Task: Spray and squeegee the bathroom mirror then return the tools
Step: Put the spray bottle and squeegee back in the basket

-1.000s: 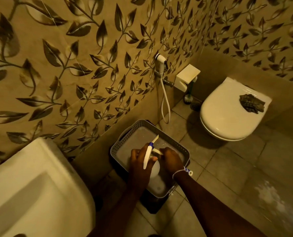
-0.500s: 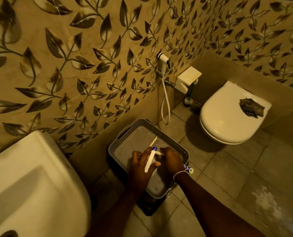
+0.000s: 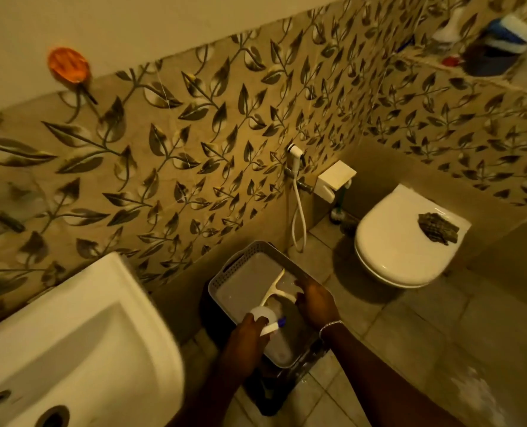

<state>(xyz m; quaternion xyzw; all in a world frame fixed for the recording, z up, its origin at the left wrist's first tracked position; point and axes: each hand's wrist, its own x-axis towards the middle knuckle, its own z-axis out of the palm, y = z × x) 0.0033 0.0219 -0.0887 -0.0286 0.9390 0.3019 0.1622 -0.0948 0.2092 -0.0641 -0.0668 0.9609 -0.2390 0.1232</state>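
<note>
The translucent white spray bottle (image 3: 263,318) is gripped by the left hand (image 3: 246,334), fingers wrapped around it, inside the grey perforated plastic basket (image 3: 225,274). The white squeegee (image 3: 275,286) is held by the right hand (image 3: 316,300), probably for lifting out; its fingers cannot be told.

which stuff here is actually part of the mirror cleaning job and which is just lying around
Part of the job:
- spray bottle, held by the left hand
- squeegee, at the right hand
- grey basket under both

Just lying about:
- dark cloth on the toilet lid
- orange soap dish
- sink
- toilet brush
</note>
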